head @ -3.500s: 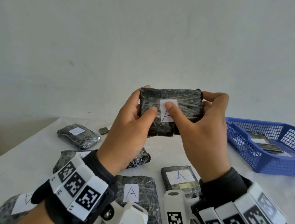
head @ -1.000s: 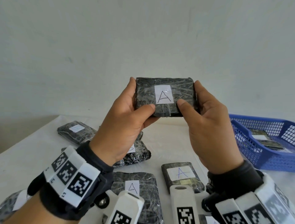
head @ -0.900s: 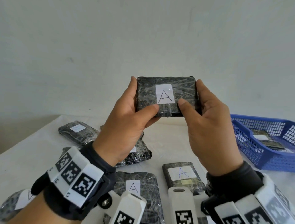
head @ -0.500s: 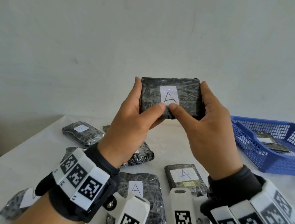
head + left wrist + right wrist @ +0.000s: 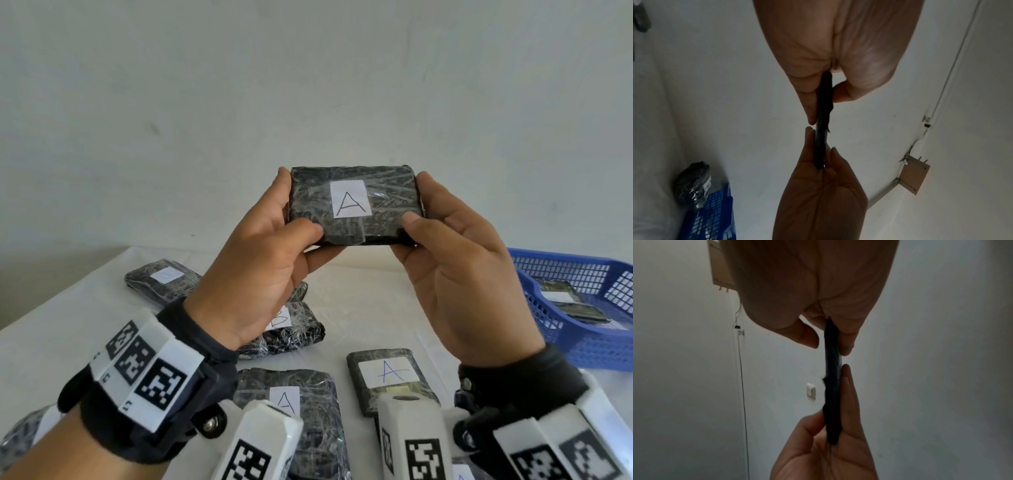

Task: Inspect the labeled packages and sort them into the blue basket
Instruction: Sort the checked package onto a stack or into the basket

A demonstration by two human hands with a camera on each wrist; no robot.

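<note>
Both hands hold one black shrink-wrapped package up in front of the wall, above the worktop and clear of everything on it. The left hand clamps the package's left end, thumb across the lower front corner and fingers behind; the right hand mirrors it on the right end. The wrist views show the package edge-on, thin, pinched between thumb and fingers from both sides.

The white label faces the person, upright, with a handwritten "A" fully uncovered between the two thumbs. To inspect well, I judge the thumbs should stay off the label and the face be kept square to the eyes until the letter is read.

The blue basket sits to the right of the right hand, lower down, with at least one wrapped package already inside. Passing the package to the right hand alone seems the natural way across.

Below the hands lie more wrapped packages: two labelled "A" near the wrists, one partly hidden under the left hand, and another beyond the left hand.
</note>
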